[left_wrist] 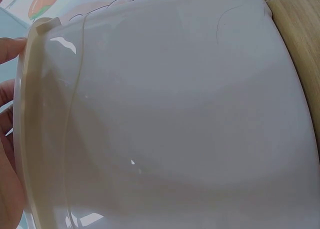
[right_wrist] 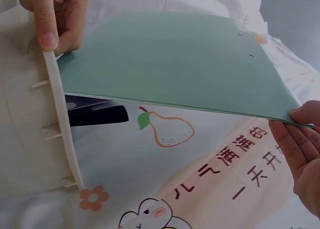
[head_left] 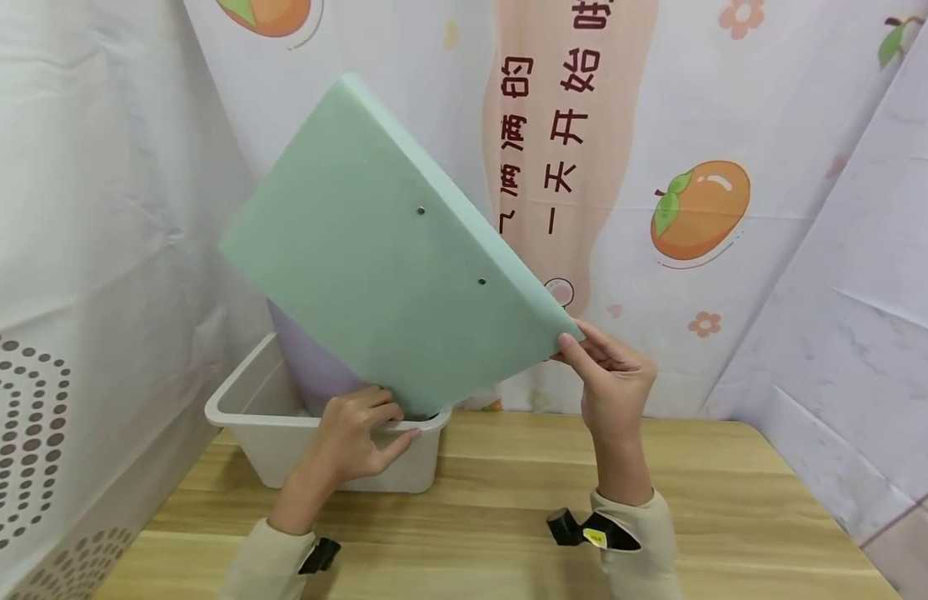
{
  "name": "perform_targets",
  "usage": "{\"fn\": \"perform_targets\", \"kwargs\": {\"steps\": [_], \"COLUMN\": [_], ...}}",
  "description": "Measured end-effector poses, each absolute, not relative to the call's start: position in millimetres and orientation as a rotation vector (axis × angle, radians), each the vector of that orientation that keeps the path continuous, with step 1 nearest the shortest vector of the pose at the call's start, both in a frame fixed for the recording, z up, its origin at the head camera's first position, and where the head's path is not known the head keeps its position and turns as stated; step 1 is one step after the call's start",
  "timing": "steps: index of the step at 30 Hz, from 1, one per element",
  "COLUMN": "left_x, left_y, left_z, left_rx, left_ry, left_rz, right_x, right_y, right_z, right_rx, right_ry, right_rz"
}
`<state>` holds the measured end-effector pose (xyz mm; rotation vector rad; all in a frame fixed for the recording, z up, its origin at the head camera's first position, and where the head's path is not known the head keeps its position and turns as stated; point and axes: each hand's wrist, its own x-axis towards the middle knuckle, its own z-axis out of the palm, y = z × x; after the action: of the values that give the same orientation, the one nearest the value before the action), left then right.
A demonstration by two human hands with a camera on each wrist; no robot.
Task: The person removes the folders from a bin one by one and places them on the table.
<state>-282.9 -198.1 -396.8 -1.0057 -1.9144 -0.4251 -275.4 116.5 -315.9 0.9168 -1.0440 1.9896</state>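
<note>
Bin (head_left: 284, 454), purple folder (head_left: 310, 358) probably inside, right fingers (head_left: 580, 358) pinching green folder (head_left: 381, 250), left fingers (head_left: 366, 398) clamped on bin rim (head_left: 242, 419)

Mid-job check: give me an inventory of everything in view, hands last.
Green folder: one, pale green, tilted above the bin
Purple folder: one, lilac, in the bin, partly hidden
Bin: one, off-white, table's left
Dark item: at least one, black, at the bin's rim, identity unclear
Table: one, wood-coloured, below everything
Printed backdrop: one, white with fruit and lettering, behind
Wrist devices: two, black, one per wrist
Sleeves: two, beige, both forearms
Left hand: one, gripping the bin's rim
Right hand: one, pinching the green folder's corner
</note>
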Motion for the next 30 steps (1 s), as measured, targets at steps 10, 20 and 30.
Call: {"fn": "perform_targets", "kwargs": {"steps": [10, 20, 30], "left_x": [-282.7, -281.7, -285.5], "left_y": [-194.1, -197.6, -196.0], "left_z": [-399.1, -397.4, -398.5], "left_rx": [-1.005, -0.993, -0.975], "left_ry": [-1.935, -1.937, -1.889], "left_rz": [-0.409, -0.389, -0.370], "right_x": [-251.9, -245.7, -258.9], "right_y": [125.8, 132.8, 155.6], "right_z": [-305.3, -298.7, -301.6], "right_rx": [0.851, 0.872, 0.879], "right_ry": [-0.931, -0.895, -0.931], "right_rz": [1.876, 1.866, 1.963]}}
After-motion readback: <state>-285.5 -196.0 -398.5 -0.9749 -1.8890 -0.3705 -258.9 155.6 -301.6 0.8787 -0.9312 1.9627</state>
